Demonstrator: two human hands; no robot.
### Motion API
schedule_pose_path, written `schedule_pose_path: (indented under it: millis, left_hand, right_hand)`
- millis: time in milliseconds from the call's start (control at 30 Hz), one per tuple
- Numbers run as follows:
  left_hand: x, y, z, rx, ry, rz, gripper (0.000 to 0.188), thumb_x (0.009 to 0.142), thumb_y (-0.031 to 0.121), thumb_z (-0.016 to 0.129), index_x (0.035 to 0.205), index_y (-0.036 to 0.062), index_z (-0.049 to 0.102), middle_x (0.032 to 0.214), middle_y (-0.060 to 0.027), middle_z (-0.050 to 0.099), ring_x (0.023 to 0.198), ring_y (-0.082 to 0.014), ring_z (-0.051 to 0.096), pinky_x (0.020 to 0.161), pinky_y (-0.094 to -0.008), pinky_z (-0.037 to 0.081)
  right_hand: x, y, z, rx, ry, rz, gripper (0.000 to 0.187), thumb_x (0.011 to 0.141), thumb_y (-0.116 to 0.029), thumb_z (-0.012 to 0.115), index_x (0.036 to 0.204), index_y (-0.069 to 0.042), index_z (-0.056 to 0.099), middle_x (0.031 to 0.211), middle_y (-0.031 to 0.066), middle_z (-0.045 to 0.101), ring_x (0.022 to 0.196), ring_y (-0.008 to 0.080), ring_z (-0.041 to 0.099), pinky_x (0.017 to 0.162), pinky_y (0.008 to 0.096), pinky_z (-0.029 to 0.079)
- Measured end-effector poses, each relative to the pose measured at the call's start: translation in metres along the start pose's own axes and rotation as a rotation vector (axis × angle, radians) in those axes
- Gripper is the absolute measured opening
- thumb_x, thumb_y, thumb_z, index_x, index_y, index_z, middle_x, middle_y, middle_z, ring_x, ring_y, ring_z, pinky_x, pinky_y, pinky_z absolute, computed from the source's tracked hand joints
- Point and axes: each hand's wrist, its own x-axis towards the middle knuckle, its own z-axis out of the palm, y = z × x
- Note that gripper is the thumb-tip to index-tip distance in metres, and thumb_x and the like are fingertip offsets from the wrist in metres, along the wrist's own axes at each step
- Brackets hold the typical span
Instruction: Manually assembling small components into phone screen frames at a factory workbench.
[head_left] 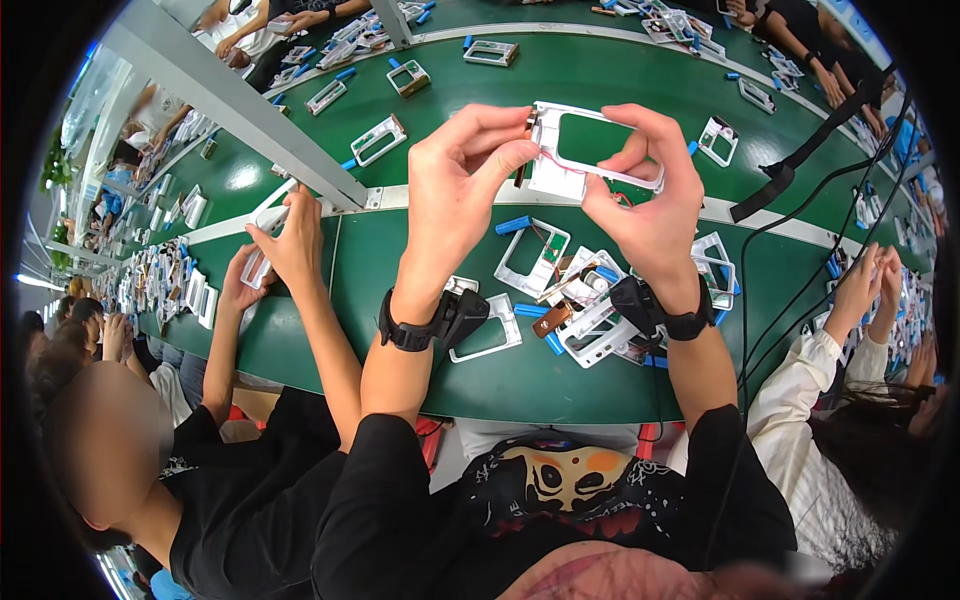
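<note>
Above the green table, my right hand (650, 190) grips a white plastic frame (558, 178) with a large rounded opening, its thumb below and fingers above. My left hand (460, 175) is closed at the frame's left end, pinching a small brown plate (522, 165) against or beside it; whether they are joined I cannot tell. Thin red wires run along the frame near my left thumb. Beneath my hands lies a pile of similar white frames (590, 345), with blue cylindrical cells (513, 225) and a brown block (552, 319) among them.
A grey metal post (240, 110) slants down at the left. Black cables (790, 310) and a strap (765, 190) hang at the right. Co-workers sit close on both sides; the left one's hands (285, 240) hold a white frame. More frames (380, 140) lie on the green surface (450, 95) beyond.
</note>
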Motion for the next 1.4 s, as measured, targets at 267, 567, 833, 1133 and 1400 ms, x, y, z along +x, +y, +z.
schedule_pose_path:
  millis: [267, 567, 833, 1133, 1400]
  left_hand:
    - [-0.004, 0.005, 0.006, 0.009, 0.123, 0.002, 0.019, 0.085, 0.002, 0.066, 0.102, -0.0076, 0.066, 0.085, -0.0122, 0.071, 0.076, -0.0112, 0.065, 0.067, -0.0230, 0.053]
    - [-0.005, 0.010, 0.005, -0.069, 0.156, -0.164, 0.019, 0.087, 0.004, 0.065, 0.102, -0.0070, 0.066, 0.081, -0.0091, 0.070, 0.069, -0.0081, 0.062, 0.062, -0.0213, 0.051]
    - [-0.002, 0.006, 0.008, -0.066, 0.161, -0.137, 0.020, 0.086, 0.005, 0.066, 0.101, -0.0088, 0.065, 0.083, -0.0106, 0.070, 0.073, -0.0100, 0.064, 0.066, -0.0218, 0.052]
    - [-0.004, -0.001, 0.024, -0.005, 0.149, -0.039, 0.033, 0.082, 0.002, 0.069, 0.110, -0.0111, 0.059, 0.091, -0.0154, 0.069, 0.081, -0.0144, 0.066, 0.074, -0.0256, 0.054]
    - [-0.012, -0.011, 0.036, 0.215, 0.294, 0.247, 0.036, 0.082, 0.000, 0.067, 0.115, -0.0076, 0.059, 0.095, -0.0136, 0.069, 0.082, -0.0133, 0.067, 0.069, -0.0255, 0.056]
  right_hand:
    - [-0.003, 0.004, 0.001, -0.012, -0.076, -0.004, 0.054, 0.066, 0.007, 0.068, 0.117, -0.005, 0.055, 0.075, 0.0021, 0.052, 0.073, 0.0092, 0.060, 0.073, 0.0251, 0.054]
    - [-0.002, 0.009, 0.004, -0.119, -0.067, -0.219, 0.056, 0.065, 0.007, 0.070, 0.117, -0.004, 0.055, 0.077, 0.0043, 0.056, 0.071, 0.0107, 0.063, 0.070, 0.0253, 0.055]
    - [0.000, 0.008, 0.001, -0.007, -0.089, -0.102, 0.056, 0.066, 0.008, 0.068, 0.118, -0.004, 0.054, 0.076, 0.0038, 0.055, 0.072, 0.0102, 0.062, 0.071, 0.0250, 0.055]
    - [0.001, 0.013, 0.001, 0.052, -0.105, 0.062, 0.053, 0.069, 0.008, 0.066, 0.119, -0.005, 0.054, 0.075, 0.0030, 0.053, 0.075, 0.0096, 0.060, 0.071, 0.0247, 0.054]
    - [0.003, 0.000, 0.002, 0.170, -0.041, 0.096, 0.052, 0.069, 0.006, 0.069, 0.117, -0.004, 0.054, 0.075, 0.0026, 0.053, 0.075, 0.0099, 0.060, 0.071, 0.0249, 0.054]
